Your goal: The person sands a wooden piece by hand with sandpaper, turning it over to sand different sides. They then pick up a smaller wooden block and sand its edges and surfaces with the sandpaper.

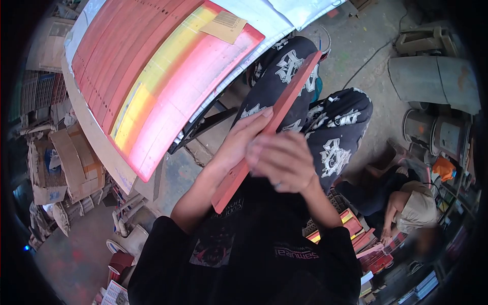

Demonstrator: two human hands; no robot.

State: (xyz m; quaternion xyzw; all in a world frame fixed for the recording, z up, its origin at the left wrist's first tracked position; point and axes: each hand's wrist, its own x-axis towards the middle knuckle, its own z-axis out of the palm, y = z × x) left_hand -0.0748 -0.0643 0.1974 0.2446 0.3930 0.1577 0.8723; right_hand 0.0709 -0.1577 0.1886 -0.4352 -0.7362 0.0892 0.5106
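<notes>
A long, narrow red wooden slat point(291, 99) lies slantwise across my lap and chest, its lower end near my left forearm. My left hand point(247, 133) grips it around the middle, with the thumb along the top face. Over the same stretch, my right hand point(282, 161) is bent across the slat. Motion smears its fingers, so I cannot make out anything under them. On the table to the upper left rests a pink and yellow painted board point(175, 109). A tan piece of paper with printing point(224, 27) sits on its upper end.
Several red slats with small holes point(119, 56) lie side by side on the table beyond the painted board. Cardboard boxes point(76, 162) stand at left. A co-worker point(414, 203) sits low at right beside red and yellow pieces point(351, 223). Metal containers point(432, 132) stand behind.
</notes>
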